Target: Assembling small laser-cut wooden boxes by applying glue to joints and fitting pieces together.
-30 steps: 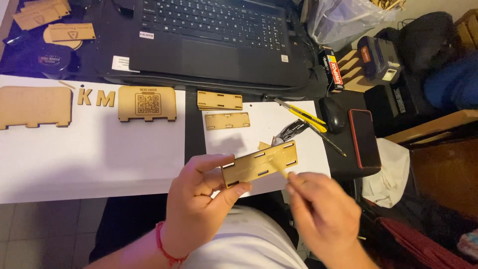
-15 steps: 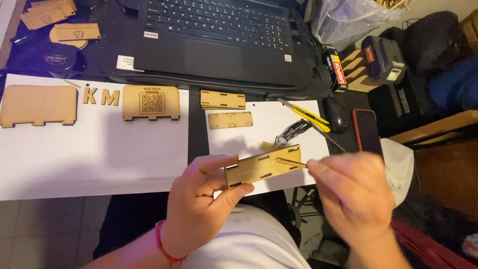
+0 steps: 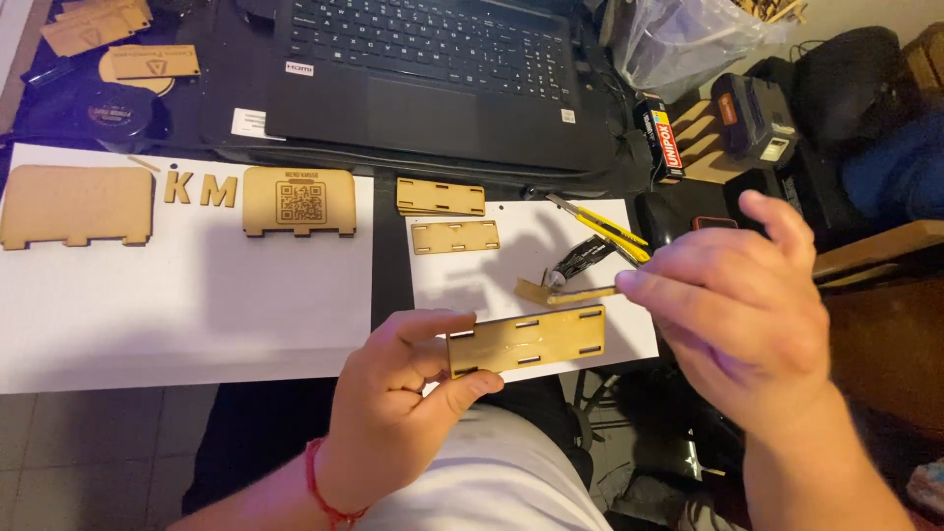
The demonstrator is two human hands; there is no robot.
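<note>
Nearest to the camera, at about 6 o'clock, the left hand (image 3: 393,413) holds a slotted wooden panel (image 3: 526,340). Its fingers are closed on the panel's left end, thumb under and the others on top, so the piece sticks out to the 3 o'clock side above the person's lap. The panel is a thin, flat rectangle of pale brown wood with small cut slots and tabs on the edges. It looks light and stiff, but I think it can snap at the slots, so it is best to take it by the long edges or by an end, not by the tabs.

At 3 o'clock the right hand (image 3: 737,315) has its fingers pinched shut on a thin wooden stick (image 3: 582,293), whose tip points toward 9 o'clock, just above the panel.

Farther, on the white paper sheet (image 3: 511,265) on the table, lie a small dark tube (image 3: 578,260), a yellow utility knife (image 3: 598,226) and two more slotted wooden pieces (image 3: 447,218). At 10 o'clock, on another sheet, are a plaque with a square code pattern (image 3: 299,201), two wooden letters (image 3: 200,188) and a larger plain board (image 3: 77,204). At 12 o'clock sits a black laptop (image 3: 433,79).
</note>
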